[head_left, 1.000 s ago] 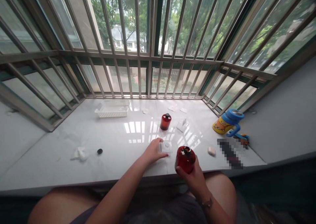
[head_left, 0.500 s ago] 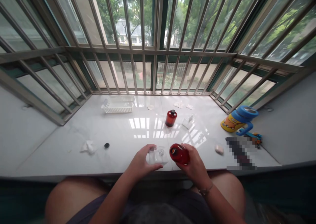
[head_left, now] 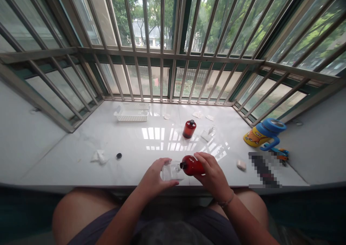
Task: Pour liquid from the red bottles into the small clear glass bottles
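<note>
My left hand (head_left: 156, 175) is wrapped round a clear square bottle (head_left: 170, 171) near the counter's front edge. In my right hand (head_left: 213, 173) is a red bottle (head_left: 192, 165), uncapped and tipped over to the left. Its dark mouth lies right at the clear bottle's round opening; whether liquid flows I cannot tell. Behind them stands a second red bottle (head_left: 189, 129) with a black top, upright. Beside it lies a small clear glass piece (head_left: 208, 133). A small black cap (head_left: 119, 155) rests to the left of my hands.
A white plastic basket (head_left: 132, 113) stands at the back left, and crumpled tissue (head_left: 99, 157) lies at the left. To the right are a blue and yellow cup (head_left: 262, 133), a pale small block (head_left: 241, 165) and a blurred-out dark object (head_left: 265, 169). Barred windows (head_left: 173, 57) bound the counter.
My right hand has tilted the red bottle further and brought its mouth left to the clear bottle's opening. My left hand stays in place. The view has shifted slightly.
</note>
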Motion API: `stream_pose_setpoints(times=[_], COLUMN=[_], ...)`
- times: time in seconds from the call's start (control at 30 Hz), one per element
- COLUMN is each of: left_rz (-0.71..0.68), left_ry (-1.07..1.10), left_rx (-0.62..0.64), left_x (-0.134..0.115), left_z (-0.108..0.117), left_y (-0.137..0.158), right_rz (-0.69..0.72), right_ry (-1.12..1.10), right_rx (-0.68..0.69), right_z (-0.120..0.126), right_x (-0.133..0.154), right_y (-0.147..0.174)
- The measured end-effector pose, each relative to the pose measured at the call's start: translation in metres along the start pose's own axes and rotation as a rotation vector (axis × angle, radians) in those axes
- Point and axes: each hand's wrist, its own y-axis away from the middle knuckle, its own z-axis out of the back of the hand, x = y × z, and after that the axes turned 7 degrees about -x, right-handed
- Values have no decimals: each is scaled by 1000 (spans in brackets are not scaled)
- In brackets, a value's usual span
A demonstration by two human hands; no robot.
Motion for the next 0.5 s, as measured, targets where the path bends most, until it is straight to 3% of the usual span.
stream_pose_setpoints(times=[0.5], left_rz=[37], left_ry=[98], left_rx=[34], left_x=[-2], left_z=[-1], left_y=[-1], right_rz=[142], right_ry=[49], right_rx=[79], right_z=[13], right_x=[-6], right_y=[-17])
